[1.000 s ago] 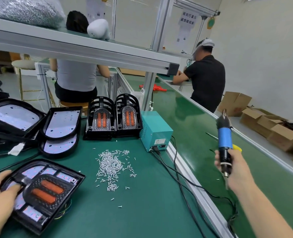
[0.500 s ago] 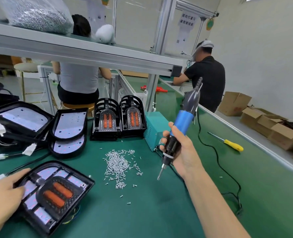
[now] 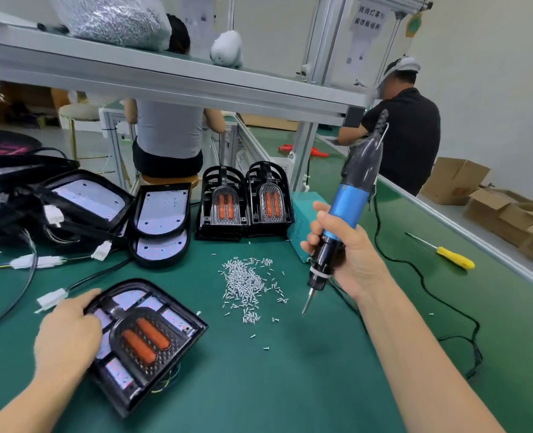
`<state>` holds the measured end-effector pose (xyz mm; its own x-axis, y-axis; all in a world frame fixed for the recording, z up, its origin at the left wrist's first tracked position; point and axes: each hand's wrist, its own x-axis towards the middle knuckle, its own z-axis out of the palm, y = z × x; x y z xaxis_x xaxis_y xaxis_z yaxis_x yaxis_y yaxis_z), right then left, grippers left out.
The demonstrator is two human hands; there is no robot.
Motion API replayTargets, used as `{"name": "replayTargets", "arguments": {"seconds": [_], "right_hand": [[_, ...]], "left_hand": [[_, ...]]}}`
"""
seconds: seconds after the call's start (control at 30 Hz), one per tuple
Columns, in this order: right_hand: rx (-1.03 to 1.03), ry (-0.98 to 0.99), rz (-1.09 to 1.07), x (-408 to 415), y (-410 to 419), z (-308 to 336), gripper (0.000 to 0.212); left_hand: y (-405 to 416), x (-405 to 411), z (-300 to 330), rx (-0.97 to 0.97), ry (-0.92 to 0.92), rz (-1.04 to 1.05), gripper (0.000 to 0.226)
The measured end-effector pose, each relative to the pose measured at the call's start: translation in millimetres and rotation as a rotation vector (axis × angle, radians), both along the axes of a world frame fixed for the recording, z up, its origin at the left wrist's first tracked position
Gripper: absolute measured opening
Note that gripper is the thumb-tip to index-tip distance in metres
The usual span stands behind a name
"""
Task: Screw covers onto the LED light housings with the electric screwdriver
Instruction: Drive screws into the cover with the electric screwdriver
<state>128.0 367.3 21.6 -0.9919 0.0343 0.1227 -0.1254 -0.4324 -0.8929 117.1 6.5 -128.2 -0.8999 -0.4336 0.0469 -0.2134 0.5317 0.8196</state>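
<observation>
Holding the electric screwdriver (image 3: 346,210) in a curled right hand (image 3: 345,248), bit beside the loose screws (image 3: 249,285); left hand (image 3: 68,335) rests on the near housing (image 3: 171,348), its cover (image 3: 143,335) seated; no screw looks driven; open housings (image 3: 162,220) wait behind.

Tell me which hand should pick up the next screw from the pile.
Right, probably. The right hand grips the screwdriver with its tip hanging just right of the screw pile, so the bit can dip in. The left hand rests on the light housing, steadying it.
</observation>
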Motion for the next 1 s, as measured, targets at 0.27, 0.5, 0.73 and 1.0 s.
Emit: {"name": "replayTargets", "arguments": {"seconds": [0.27,0.5,0.73,1.0], "right_hand": [[-0.011,0.079,0.012,1.3,-23.0,2.1,0.035],[-0.094,0.123,0.013,2.0,-29.8,-3.9,0.030],[-0.142,0.118,-0.245,7.4,-23.6,-2.9,0.019],[-0.168,0.076,-0.163,18.1,-19.7,-2.9,0.032]], "left_hand": [[21.6,22.2,28.6,0.003,0.011,0.233,0.055],[111.9,65.7,67.0,-0.488,0.742,-0.505,0.028],[176.2,51.7,23.1,-0.518,0.052,-0.886,0.023],[186.1,49.5,16.8,-0.575,0.154,-0.806,0.023]]}}
